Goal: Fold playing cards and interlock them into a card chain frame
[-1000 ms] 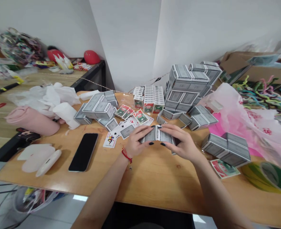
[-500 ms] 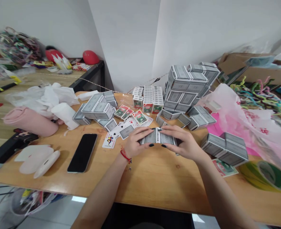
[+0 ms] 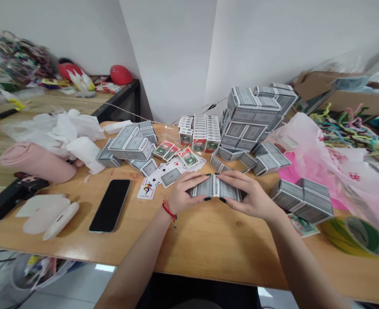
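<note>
Pink fabric rolled into a bolster [image 3: 36, 162] lies at the left edge of the wooden bench [image 3: 208, 244], with crumpled white plastic bags [image 3: 59, 128] heaped just behind it toward the far left corner. Near the left front corner rests a white heart-shaped case [image 3: 44, 212], and just to its right lies a black phone [image 3: 110, 205], its screen dark. Further in, a pile of grey wrapped card bricks [image 3: 131, 148] sits toward the far edge, and loose cards [image 3: 163, 174], a joker [image 3: 147, 189] among them, are spread in front of it. At the middle of the bench, a little in from the front edge, the left hand [image 3: 183, 194], a red string [image 3: 169, 209] round its wrist, and the right hand [image 3: 252, 198] meet over a deck of cards [image 3: 216, 189]. Each hand is curled closed round one half, fingers arched over the far side and thumb on the near side, and the two halves touch end to end, grey backs up. Behind them at the far edge stand rows of small red and green card boxes [image 3: 200, 133], then a tall stack of grey bricks [image 3: 253, 113]. Toward the right edge two more grey bricks [image 3: 305, 199] lie beside a pink plastic bag [image 3: 321, 159], a single card box [image 3: 301, 226] shows from under them, and a yellow-green tape roll [image 3: 359, 236] lies near the right front corner
</note>
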Demonstrator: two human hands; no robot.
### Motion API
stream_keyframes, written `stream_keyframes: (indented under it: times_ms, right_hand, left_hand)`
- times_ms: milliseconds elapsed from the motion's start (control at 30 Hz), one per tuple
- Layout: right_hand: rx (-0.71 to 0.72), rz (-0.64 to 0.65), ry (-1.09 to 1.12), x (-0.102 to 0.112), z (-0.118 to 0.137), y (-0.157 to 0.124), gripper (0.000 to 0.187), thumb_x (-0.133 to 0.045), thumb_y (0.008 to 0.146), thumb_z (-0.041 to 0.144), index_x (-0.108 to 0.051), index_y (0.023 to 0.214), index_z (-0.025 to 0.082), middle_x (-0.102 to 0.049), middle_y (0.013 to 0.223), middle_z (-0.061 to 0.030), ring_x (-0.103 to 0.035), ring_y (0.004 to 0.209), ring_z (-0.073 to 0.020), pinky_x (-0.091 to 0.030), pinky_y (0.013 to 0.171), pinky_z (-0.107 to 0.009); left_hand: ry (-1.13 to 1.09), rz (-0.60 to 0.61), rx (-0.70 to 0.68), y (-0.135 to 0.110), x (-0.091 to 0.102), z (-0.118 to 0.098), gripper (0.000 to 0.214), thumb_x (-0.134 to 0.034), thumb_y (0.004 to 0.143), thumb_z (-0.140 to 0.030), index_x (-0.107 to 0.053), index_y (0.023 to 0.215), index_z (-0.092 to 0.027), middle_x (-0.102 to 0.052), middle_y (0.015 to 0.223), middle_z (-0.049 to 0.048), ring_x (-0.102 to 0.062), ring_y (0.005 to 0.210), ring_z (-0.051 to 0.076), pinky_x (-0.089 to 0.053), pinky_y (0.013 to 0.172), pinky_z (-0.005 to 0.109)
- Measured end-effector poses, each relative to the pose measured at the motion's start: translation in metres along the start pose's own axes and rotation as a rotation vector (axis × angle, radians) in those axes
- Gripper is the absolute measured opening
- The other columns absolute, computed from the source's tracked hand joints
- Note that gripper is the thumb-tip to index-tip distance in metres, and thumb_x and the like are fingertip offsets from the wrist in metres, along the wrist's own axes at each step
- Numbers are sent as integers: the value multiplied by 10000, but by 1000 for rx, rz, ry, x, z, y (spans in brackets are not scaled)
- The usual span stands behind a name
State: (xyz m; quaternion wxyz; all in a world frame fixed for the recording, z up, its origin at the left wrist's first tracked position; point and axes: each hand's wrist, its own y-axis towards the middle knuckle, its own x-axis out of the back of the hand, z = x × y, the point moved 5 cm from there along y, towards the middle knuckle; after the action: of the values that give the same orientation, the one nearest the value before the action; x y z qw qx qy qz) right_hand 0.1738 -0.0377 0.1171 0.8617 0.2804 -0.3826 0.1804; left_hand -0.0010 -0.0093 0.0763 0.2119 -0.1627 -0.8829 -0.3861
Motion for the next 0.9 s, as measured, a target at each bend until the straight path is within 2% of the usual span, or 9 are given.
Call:
stream_keyframes:
  times_ms: [533, 767, 900]
  right_hand:
    - [5, 21, 90, 0, -6, -1, 482, -605, 713, 317, -516, 1173, 205, -543, 1122, -102, -548, 1000, -227, -458, 853, -369]
    - [-86, -1, 40, -1, -11, -3, 550, -639, 685, 363, -492, 1189, 198, -584, 1101, -101, -567, 976, -231, -459, 839, -362]
    - [-138, -2, 5, -1, -14, -5, 509, -647, 669, 404, -537, 1116, 186, -633, 1014, -90, -601, 889, -226, -479, 773, -339]
  left_hand:
    - [37, 113, -26, 1, -7, -1, 478, -583, 716, -455, -539, 1136, -231, -574, 1086, 78, -534, 965, 194, -425, 855, 369]
    - [73, 213, 14, 3, -6, -8, 472, -533, 763, -410, -476, 1199, -237, -528, 1134, 78, -494, 1042, 200, -405, 899, 364]
    - [58, 258, 14, 2, -9, -8, 438, -496, 793, -392, -474, 1201, -235, -513, 1142, 79, -490, 1049, 193, -410, 900, 354]
